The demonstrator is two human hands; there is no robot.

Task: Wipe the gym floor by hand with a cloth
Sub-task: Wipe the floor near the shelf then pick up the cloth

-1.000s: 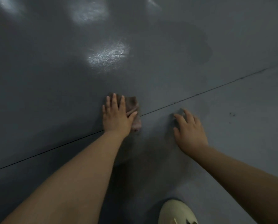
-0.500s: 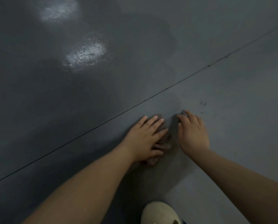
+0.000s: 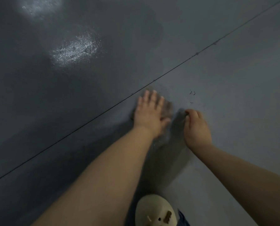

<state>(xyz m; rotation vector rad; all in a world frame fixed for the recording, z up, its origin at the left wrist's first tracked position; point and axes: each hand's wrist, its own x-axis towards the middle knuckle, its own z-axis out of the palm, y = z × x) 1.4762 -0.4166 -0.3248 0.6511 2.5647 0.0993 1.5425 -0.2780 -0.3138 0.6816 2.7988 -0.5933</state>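
Brown cloth (image 3: pixel 167 107) lies flat on the grey floor (image 3: pixel 233 79) under the left hand (image 3: pixel 150 114), whose straight fingers press it just near-side of the seam, while the right hand (image 3: pixel 197 126), fingers curled and seemingly holding nothing, rests just right of it.

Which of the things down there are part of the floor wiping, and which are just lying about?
Part of the job: cloth, left hand pressing it, floor.
Not part of it: right hand on the floor, shoe, small dark bits.
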